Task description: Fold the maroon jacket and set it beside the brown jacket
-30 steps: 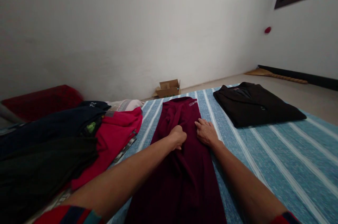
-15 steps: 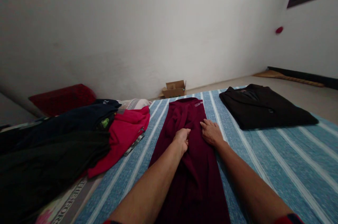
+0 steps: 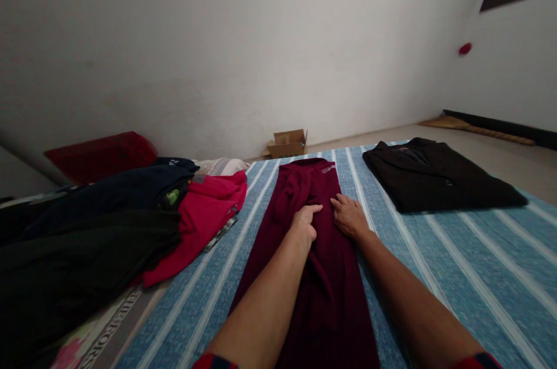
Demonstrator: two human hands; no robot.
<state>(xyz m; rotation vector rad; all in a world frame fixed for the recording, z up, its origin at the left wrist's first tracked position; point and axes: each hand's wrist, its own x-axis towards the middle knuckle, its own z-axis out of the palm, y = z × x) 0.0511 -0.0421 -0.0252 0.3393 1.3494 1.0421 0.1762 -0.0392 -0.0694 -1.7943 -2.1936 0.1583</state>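
Observation:
A long maroon pair of trousers (image 3: 304, 183), apparently folded lengthwise, stretches away from me on the striped bed sheet. Its opening and a small pale print lie at the far end. On the middle of the cloth rests my left hand (image 3: 307, 223), a finger stretched out to the right and the thumb apart; the rest of its fingers are partly hidden. My right hand (image 3: 349, 216) lies flat on the right edge of the trousers, fingers spread. Wrinkles run through the fabric around and below the left hand.
A folded black garment (image 3: 435, 180) lies to the right on the blue striped sheet (image 3: 474, 276). Dark clothes (image 3: 96, 241) and a bright pink garment (image 3: 209, 201) are heaped at left, before a red object (image 3: 104, 157). Beyond the bed stands an open cardboard box (image 3: 287, 145) by the wall.
My left hand has moved slightly right across the maroon trousers, and its curled finger has straightened. My right hand stays about where it was.

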